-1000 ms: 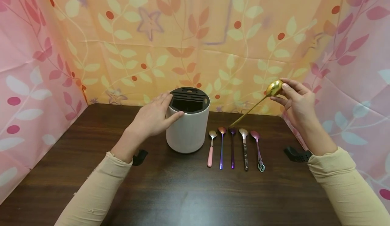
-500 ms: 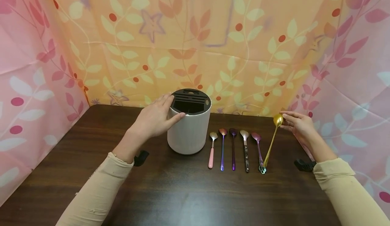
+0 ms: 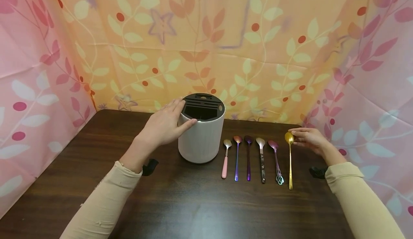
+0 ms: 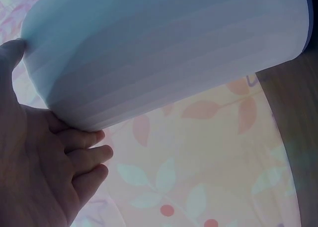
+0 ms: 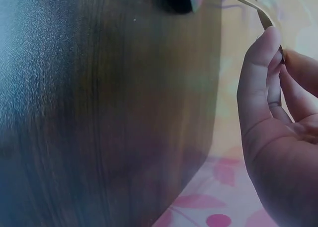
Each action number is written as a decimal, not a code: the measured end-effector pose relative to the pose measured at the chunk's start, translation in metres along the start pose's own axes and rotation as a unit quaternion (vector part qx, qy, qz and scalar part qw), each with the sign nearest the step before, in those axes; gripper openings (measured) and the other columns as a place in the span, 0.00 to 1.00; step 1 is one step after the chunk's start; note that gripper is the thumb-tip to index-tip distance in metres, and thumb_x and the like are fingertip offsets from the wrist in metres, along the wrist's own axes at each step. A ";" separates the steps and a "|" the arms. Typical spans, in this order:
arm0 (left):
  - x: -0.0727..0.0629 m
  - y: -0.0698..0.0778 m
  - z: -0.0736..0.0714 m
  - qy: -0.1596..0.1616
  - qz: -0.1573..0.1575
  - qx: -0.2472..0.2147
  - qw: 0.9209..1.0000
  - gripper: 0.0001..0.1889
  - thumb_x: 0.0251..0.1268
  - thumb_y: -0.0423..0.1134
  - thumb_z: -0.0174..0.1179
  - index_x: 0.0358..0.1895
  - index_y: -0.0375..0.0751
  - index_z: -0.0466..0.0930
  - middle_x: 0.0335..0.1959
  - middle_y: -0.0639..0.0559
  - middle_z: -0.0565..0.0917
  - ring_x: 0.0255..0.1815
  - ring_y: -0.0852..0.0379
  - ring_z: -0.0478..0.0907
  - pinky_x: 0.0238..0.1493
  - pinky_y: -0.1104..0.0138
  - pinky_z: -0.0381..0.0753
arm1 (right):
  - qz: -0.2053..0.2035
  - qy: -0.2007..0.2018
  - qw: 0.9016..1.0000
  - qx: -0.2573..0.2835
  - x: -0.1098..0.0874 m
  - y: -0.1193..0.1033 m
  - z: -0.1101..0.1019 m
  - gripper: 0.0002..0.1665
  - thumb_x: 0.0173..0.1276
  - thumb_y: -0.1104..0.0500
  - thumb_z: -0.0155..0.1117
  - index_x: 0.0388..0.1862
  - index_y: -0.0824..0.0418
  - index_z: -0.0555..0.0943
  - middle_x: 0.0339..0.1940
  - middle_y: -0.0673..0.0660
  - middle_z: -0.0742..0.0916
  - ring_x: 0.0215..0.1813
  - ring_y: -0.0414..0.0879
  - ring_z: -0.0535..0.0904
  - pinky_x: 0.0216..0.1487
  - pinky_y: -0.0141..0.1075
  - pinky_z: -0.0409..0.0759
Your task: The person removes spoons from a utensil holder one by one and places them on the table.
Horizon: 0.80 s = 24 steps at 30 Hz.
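Observation:
A white cylindrical utensil holder (image 3: 200, 142) with a black slotted top (image 3: 201, 107) stands on the table. My left hand (image 3: 161, 126) rests against its upper left side, thumb toward the front of the rim. In the left wrist view the holder's pale wall (image 4: 164, 58) passes beside the left fingers. On the right, my right hand (image 3: 309, 140) pinches the gold spoon (image 3: 290, 160) by its bowl, its handle pointing toward me. The right wrist view shows the spoon's gold edge (image 5: 266, 19) between thumb and fingers.
Left of the gold spoon lies a row of spoons: pink-handled (image 3: 224, 165), blue-purple (image 3: 237, 162), dark purple (image 3: 248, 162), dark-patterned handle (image 3: 262, 163) and an openwork-handled one (image 3: 277, 165). Leaf-patterned cloth (image 3: 193, 52) hangs behind the dark wooden table (image 3: 180, 203).
My right hand has brought the gold spoon down from above the table to the right end of the row, its handle swinging round toward me. The left hand has stayed at the holder.

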State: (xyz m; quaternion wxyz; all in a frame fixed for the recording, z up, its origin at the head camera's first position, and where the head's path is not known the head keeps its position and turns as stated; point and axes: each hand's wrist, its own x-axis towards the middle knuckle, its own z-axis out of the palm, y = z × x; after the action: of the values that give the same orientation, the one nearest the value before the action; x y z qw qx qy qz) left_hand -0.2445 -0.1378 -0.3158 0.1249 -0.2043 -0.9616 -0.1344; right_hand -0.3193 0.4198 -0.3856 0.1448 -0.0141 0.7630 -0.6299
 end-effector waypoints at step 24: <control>0.000 0.000 0.000 0.002 -0.008 0.003 1.000 0.52 0.74 0.76 0.40 0.82 0.34 0.55 0.84 0.39 0.56 0.84 0.40 0.54 0.81 0.47 0.56 | 0.018 0.044 0.998 -0.043 0.029 0.050 0.009 0.26 0.83 0.67 0.52 0.70 0.86 0.65 0.38 0.43 0.85 0.37 0.37 0.84 0.44 0.32 0.88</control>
State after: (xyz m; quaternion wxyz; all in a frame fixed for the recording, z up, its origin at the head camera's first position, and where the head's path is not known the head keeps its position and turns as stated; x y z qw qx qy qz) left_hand -0.2445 -0.1376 -0.3159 0.1266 -0.1959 -0.9633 -0.1332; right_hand -0.3368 0.4162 -0.4415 0.1218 0.0217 0.7948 -0.5941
